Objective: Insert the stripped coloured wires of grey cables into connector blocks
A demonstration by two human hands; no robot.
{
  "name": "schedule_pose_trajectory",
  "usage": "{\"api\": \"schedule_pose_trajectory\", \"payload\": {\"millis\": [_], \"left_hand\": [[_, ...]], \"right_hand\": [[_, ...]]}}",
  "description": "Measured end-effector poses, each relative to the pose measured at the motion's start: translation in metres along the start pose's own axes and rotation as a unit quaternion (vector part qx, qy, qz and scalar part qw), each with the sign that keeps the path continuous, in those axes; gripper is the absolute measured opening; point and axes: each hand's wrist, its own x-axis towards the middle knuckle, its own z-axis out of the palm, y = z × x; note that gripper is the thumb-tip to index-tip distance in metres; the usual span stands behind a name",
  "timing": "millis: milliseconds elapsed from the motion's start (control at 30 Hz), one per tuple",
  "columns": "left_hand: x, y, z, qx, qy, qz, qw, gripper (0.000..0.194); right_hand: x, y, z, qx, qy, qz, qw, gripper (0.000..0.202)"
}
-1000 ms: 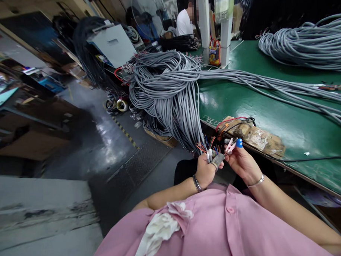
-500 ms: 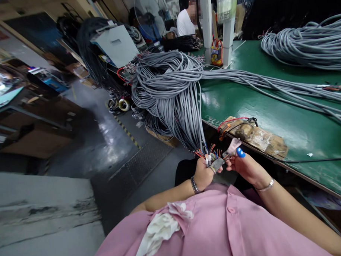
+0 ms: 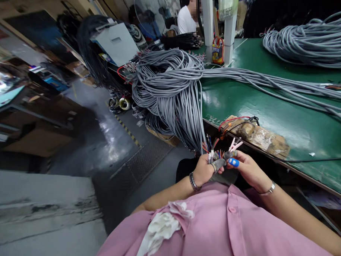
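Near the bench edge my left hand [image 3: 205, 171] is closed around the stripped ends of grey cables, its grey-covered thumb pressing on them. Thin coloured wires [image 3: 219, 154] fan out above that grip. Close beside it, my right hand [image 3: 249, 170] is pinched at the wires' side, with a blue cover on the thumb and a grey cover on a finger. A small pink V-shaped tool [image 3: 235, 144] sticks up from the right fingers; its lower part is hidden. From the left hand the grey cables [image 3: 183, 110] run up to a large coil on the bench.
Along the green bench's [image 3: 242, 97] front edge lies a worn wooden block [image 3: 262, 138] with red and black leads. Another grey cable coil [image 3: 313, 42] is at the far right. A snack bag [image 3: 217, 51] stands by a white post. A person in white [image 3: 185, 21] sits behind.
My right hand has moved slightly left and turned, bringing its covered fingers up to the wires. The pink tool now points upward with its two arms showing. My left hand keeps its grip.
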Motion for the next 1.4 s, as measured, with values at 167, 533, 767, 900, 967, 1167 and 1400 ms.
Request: {"api": "schedule_pose_trajectory", "payload": {"millis": [167,533,767,900,967,1167,1400], "left_hand": [[0.001,-0.006,0.000,-0.024,0.013,0.003,1.000,0.039],[0.001,-0.014,0.000,-0.084,0.086,0.012,0.993,0.035],[0.001,-0.014,0.003,-0.101,0.096,0.018,0.990,0.034],[0.001,-0.016,0.003,-0.081,0.074,0.021,0.994,0.036],[0.001,-0.018,0.003,-0.072,0.069,0.024,0.995,0.036],[-0.001,-0.015,0.004,-0.096,0.094,0.028,0.991,0.034],[0.000,0.005,0.010,-0.152,0.080,-0.004,0.985,0.032]], "right_hand": [[0.001,0.000,0.008,0.018,0.027,-0.005,0.999,0.021],[0.006,0.006,0.010,0.022,0.102,-0.023,0.994,0.016],[0.005,0.002,0.011,0.118,0.064,0.043,0.990,0.017],[0.005,-0.002,0.022,0.111,0.022,0.026,0.993,0.016],[0.006,-0.001,0.024,0.095,0.053,0.011,0.994,0.014],[0.007,0.010,0.016,0.121,0.092,0.002,0.988,0.011],[0.016,0.007,-0.004,0.211,0.088,0.020,0.973,0.043]]}}
